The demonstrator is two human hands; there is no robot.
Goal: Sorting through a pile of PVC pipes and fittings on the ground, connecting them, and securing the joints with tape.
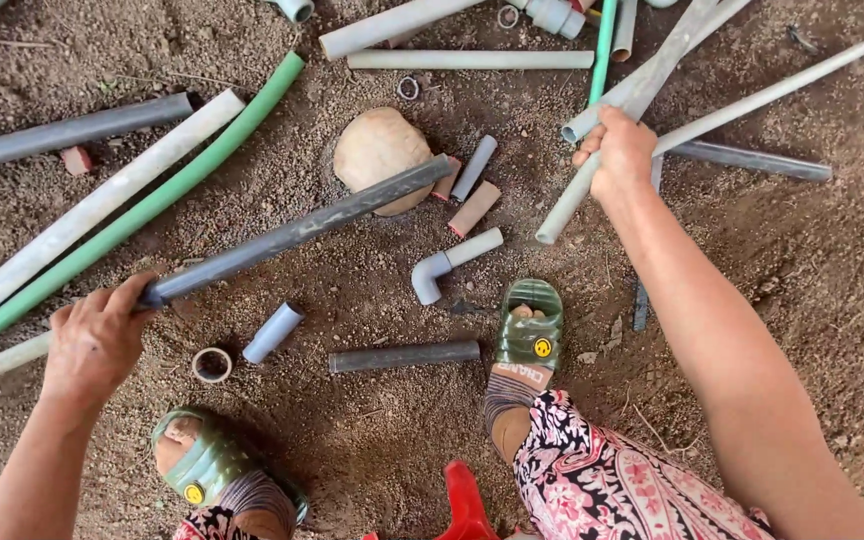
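My left hand (94, 340) grips one end of a long dark grey pipe (302, 230) that slants up to the right, its far end over a flat tan stone (377, 150). My right hand (620, 155) is closed around a pale grey pipe (642, 95) that runs from upper right down to an open end at the centre right. Another thin pale pipe (772, 92) lies just beside that hand.
On the dirt lie a green hose (152, 200), long white and grey pipes at left, a grey elbow fitting (442, 265), short pipe offcuts (404, 355), rings, and more pipes at the top. My two sandalled feet (530, 330) and a red stool edge (467, 500) are below.
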